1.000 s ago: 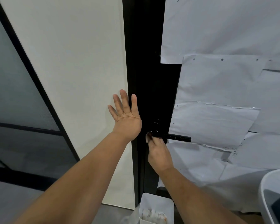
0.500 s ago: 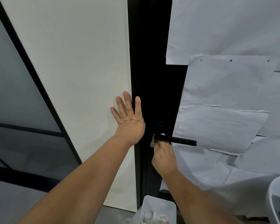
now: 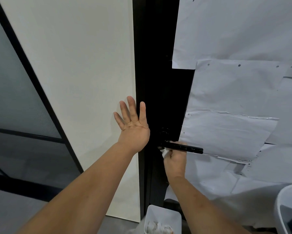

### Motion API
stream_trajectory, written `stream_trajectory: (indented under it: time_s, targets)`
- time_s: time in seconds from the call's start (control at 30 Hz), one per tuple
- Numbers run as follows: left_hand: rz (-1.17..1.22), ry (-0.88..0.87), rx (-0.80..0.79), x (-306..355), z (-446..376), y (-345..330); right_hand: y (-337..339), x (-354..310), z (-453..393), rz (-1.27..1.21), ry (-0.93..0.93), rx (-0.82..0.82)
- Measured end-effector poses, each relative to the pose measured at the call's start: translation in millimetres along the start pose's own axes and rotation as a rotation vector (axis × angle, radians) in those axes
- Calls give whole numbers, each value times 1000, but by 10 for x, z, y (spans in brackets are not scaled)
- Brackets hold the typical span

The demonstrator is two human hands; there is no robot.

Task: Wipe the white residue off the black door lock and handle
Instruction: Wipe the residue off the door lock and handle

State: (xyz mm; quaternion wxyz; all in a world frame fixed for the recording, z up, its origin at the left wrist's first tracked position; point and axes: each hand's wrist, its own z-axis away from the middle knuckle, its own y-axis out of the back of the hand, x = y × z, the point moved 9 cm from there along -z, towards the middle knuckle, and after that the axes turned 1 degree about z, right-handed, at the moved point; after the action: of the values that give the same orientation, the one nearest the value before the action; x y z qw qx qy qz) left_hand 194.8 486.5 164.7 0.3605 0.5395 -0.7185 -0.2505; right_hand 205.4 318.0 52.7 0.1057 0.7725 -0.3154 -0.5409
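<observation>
While the left hand [image 3: 133, 130] lies flat with fingers spread across the cream wall panel [image 3: 84, 81] and black door frame [image 3: 156, 81], the right hand [image 3: 174, 162] works at the handle

Its fingers are clenched around a crumpled white wipe [image 3: 165, 152], pressed against the underside of the slim black lever handle [image 3: 184, 147] near the round black lock [image 3: 163, 133] just above; a white bin [image 3: 163, 217] stands below

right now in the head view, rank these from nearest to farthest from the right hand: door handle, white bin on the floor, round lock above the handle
1. door handle: gripped by the right hand.
2. round lock: just above, on the black frame.
3. white bin: well below, on the floor.
</observation>
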Motion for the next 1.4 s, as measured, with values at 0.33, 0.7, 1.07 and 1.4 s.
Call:
stream_trajectory:
  time_s: [0.33,0.7,1.07,1.4]
  targets:
    - [-5,1,7,-4,7,4,32,-45,19,-85,2,18]
    - [-10,-5,-22,-4,2,-21,-326,-155,208,331,378,-220]
    - [-6,-11,-19,-3,-4,-22,-416,-192,263,406,394,-274]
    - [7,11,-8,-15,-15,-23,-512,-279,322,520,519,-386]
